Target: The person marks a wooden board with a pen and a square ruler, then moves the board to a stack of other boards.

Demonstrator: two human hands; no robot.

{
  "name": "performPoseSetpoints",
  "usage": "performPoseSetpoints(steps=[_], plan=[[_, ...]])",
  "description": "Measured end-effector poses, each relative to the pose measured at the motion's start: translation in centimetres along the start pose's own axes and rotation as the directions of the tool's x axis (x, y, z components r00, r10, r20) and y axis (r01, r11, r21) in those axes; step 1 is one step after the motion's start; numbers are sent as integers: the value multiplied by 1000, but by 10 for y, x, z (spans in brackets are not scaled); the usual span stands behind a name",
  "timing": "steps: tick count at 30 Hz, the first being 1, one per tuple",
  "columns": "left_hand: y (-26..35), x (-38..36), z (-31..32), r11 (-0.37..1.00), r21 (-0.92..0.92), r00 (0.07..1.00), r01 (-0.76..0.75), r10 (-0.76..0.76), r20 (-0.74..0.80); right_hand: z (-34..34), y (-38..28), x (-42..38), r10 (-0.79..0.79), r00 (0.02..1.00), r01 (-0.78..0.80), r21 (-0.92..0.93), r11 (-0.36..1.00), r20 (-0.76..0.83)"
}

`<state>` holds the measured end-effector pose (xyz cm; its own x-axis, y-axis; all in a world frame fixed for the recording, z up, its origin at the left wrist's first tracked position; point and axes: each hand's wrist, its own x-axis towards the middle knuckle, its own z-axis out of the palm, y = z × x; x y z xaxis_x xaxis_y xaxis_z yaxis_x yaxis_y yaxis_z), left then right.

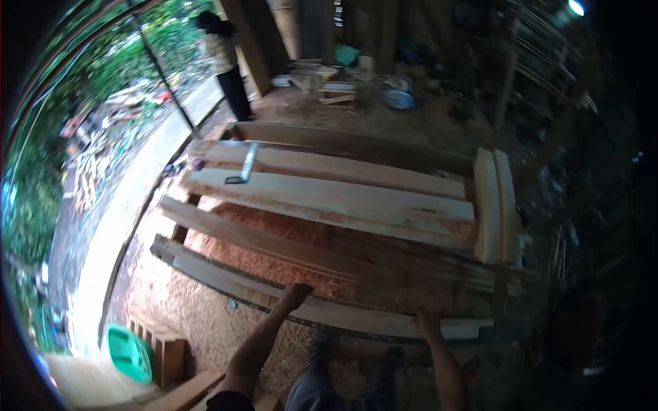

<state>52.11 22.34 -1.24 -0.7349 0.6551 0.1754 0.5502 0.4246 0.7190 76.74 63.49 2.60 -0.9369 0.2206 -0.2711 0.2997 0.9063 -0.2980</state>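
Note:
A long wooden plank (363, 320) lies crosswise in front of me, on top of a darker beam. My left hand (297, 296) is closed over its far edge, near the middle of its length. Farther right, my right hand (428, 322) is closed on the same plank; shadow blurs its fingers. Just beyond, a second narrow board (274, 241) runs nearly parallel. Behind that are wider pale planks (343, 195), and a carpenter's square (248, 164) lies across them toward the left end.
Two short boards (497, 205) lie across the right end. Wood shavings (226, 308) cover the ground. A green plastic tub (129, 353) and wooden pieces (168, 349) sit at lower left. A person (223, 65) stands at the far left. A metal basin (399, 99) is at the back.

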Motion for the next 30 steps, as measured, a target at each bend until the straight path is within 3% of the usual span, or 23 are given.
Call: performPoseSetpoints(steps=[2, 4, 6, 7, 9, 13, 15, 16, 18, 20, 21, 22, 23, 24, 26, 28, 29, 30], plan=[[34, -5, -7, 951, -95, 937, 295, -268, 224, 7, 0, 1, 2, 999, -2, 4, 1000, 34], [43, -12, -16, 968, 197, 891, 158, -226, 393, 20, 8, 7, -79, 994, 77, 28, 997, 77], [43, -18, -11, 919, 391, 903, -49, -126, 410, 13, 9, 6, -58, 994, 63, -58, 996, 89], [33, -24, -2, 919, 394, 904, -26, -146, 401, 14, 10, 5, -76, 992, 82, -59, 995, 104], [5, -24, 10, 799, 596, 951, -79, -119, 285, 13, 9, 5, -55, 997, 60, -95, 994, 57], [-19, -28, 31, 789, 609, 930, -88, -154, 334, 11, 11, -4, -187, 982, 184, -79, 980, -21], [-17, -15, 22, 754, 641, 866, -142, -219, 450, 12, 10, 1, -229, 972, 220, -134, 966, -59], [-1, -18, 11, 778, 604, 890, -176, -135, 435, 14, 11, -3, -209, 976, 199, -138, 970, -58], [27, -16, -7, 742, 622, 777, -252, -228, 587, 21, 9, -15, -110, 992, 104, -95, 990, -60], [-15, -40, 17, 792, 569, 910, -221, -42, 411, 16, 4, -16, -87, 993, 80, -94, 992, -74], [-12, -31, 14, 814, 559, 864, -158, -159, 477, 9, -2, -16, -35, 994, 33, -19, 999, -103], [-13, -28, 10, 910, 414, 885, -26, -172, 433, 13, 1, -16, 23, 994, -22, 13, 1000, -105], [-9, -26, 5, 905, 419, 875, -69, -147, 461, 38, 19, -14, 0, 993, 1, 15, 1000, -121], [-14, -25, 3, 919, 391, 869, -49, -154, 471, 20, 4, -13, 56, 991, -44, 96, 994, -118], [-20, -21, 0, 919, 380, 837, -106, -124, 533, 37, 7, -14, -40, 939, -5, -131, 991, -341], [-20, -24, -1, 884, 399, 857, -244, 3, 516, 16, -1, -21, -104, 901, 105, -20, 994, -421], [-14, -22, -5, 880, 384, 840, -280, 31, 542, 18, -1, -25, -64, 899, 66, -10, 998, -433], [-8, -19, -9, 909, 334, 861, -249, 50, 505, 23, 3, -24, -5, 920, 56, 119, 991, -392]])
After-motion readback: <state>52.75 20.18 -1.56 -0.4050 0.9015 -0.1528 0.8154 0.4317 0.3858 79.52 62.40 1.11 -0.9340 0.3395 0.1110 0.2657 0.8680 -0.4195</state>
